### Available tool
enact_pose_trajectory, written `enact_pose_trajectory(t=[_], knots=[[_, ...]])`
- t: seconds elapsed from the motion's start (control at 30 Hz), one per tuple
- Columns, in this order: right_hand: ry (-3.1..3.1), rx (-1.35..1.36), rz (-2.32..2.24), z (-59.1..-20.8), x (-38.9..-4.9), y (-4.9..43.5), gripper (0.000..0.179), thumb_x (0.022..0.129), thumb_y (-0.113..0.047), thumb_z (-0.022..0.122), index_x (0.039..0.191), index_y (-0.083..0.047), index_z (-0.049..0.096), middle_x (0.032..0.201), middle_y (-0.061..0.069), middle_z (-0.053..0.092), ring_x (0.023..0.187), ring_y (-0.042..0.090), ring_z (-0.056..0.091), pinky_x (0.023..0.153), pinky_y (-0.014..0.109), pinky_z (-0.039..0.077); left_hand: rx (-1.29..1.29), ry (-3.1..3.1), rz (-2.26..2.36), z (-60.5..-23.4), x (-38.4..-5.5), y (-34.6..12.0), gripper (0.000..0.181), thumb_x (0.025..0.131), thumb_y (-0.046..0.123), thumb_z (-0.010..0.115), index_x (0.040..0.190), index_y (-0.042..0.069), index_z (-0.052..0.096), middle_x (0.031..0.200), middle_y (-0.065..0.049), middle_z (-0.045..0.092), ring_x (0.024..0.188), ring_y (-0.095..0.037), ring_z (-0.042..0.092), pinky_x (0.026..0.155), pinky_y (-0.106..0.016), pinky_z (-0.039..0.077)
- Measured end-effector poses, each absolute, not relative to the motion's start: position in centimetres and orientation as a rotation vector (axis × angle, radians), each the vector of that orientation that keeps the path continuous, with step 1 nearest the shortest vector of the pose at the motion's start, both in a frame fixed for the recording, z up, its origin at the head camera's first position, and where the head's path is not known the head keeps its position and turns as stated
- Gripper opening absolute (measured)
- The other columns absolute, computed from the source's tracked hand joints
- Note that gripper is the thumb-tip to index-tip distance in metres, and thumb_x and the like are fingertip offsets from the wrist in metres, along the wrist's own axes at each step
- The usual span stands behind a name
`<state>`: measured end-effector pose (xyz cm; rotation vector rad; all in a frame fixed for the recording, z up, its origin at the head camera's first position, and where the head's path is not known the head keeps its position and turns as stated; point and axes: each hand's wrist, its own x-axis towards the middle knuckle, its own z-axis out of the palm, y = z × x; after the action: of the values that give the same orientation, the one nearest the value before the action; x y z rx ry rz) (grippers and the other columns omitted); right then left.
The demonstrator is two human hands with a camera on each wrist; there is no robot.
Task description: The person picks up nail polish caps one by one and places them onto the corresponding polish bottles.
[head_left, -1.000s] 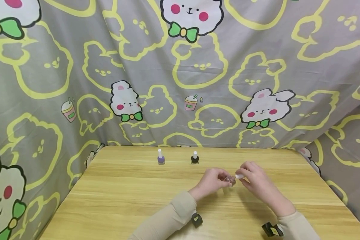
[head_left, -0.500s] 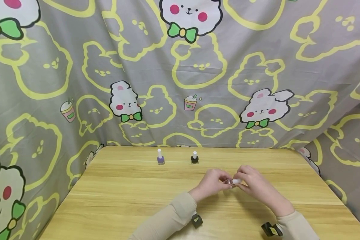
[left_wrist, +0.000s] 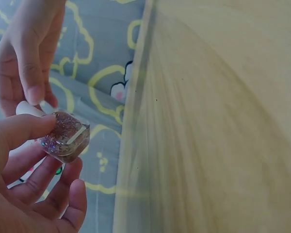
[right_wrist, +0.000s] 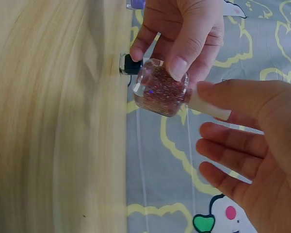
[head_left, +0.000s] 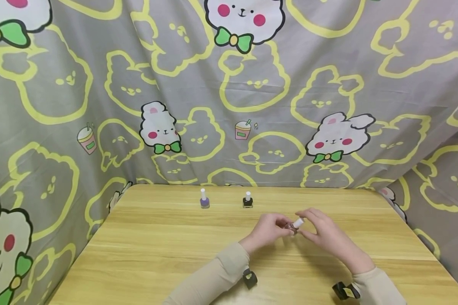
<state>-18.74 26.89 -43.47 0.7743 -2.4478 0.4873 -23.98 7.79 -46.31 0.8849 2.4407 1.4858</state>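
Observation:
My left hand pinches a squat clear nail polish bottle filled with pinkish glitter, thumb on one face and fingers behind. The bottle is held above the table, tilted, with its white cap seated on the neck and aimed at my right hand. In the right wrist view, my right thumb lies over the cap with a finger behind it; the other fingers are loosely bent, off the bottle. From the left wrist view, the cap is partly hidden by the left thumb.
On the wooden table, a purple nail polish bottle and a black one stand upright near the back edge, both white-capped. A patterned curtain hangs behind and at both sides. Each wrist wears a black strapped device.
The white cap, apart from the bottle a second ago, has come onto its neck with my right hand. Since then the bottle has tilted more upright and the right fingers have spread a little.

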Motion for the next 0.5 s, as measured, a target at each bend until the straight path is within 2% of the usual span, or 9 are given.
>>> enact_pose_trajectory(t=[0.13,0.33,0.5], knots=[[-2.449,0.689,0.72,-43.8,-19.1,27.1,0.046,0.076,-0.004,0.08,0.118,0.001,0.063,0.111,0.012,0.07,0.099,0.025,0.066,0.081,0.037,0.057,0.787,2.376,1.568,-46.5,-24.3,7.7,0.023,0.081,0.015,0.078,0.103,0.009,0.075,0.091,0.0,0.075,0.074,0.004,0.06,0.072,-0.015,0.05],[-2.476,0.467,1.293,-44.6,-19.6,27.8,0.036,0.094,-0.011,0.064,0.127,0.0,0.058,0.12,0.02,0.067,0.103,-0.005,0.061,0.085,0.012,0.05,0.653,2.26,1.649,-46.6,-24.6,7.5,0.027,0.081,0.017,0.078,0.106,0.01,0.074,0.095,0.0,0.075,0.075,0.0,0.061,0.066,-0.019,0.051],[-2.484,0.42,1.491,-45.0,-19.9,28.0,0.038,0.096,-0.015,0.061,0.13,0.001,0.057,0.126,0.022,0.064,0.104,-0.011,0.059,0.085,0.011,0.049,0.639,2.231,1.665,-46.6,-24.8,7.5,0.027,0.081,0.016,0.078,0.107,0.01,0.074,0.096,-0.002,0.075,0.075,-0.001,0.061,0.066,-0.021,0.052]])
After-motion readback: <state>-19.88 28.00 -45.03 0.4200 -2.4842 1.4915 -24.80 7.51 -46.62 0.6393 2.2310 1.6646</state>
